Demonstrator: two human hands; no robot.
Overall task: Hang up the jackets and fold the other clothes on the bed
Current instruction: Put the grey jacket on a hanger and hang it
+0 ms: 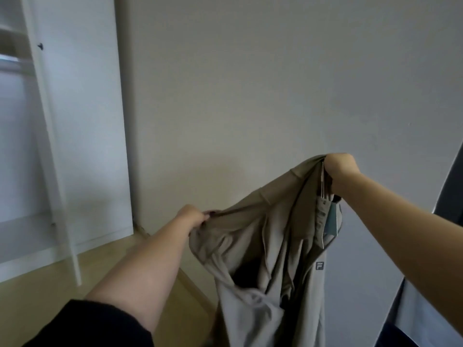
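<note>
Khaki garment (265,246) hangs gripped between left hand (193,217) and right hand (338,166).

A loose black fabric sleeve (95,326) is worn on the left upper arm; both forearms are left bare down to the left hand (193,217) and right hand (340,166).

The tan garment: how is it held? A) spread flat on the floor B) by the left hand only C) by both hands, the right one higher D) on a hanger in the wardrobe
C: the left hand grips one edge of the tan garment and the right hand grips another part higher up.
</note>
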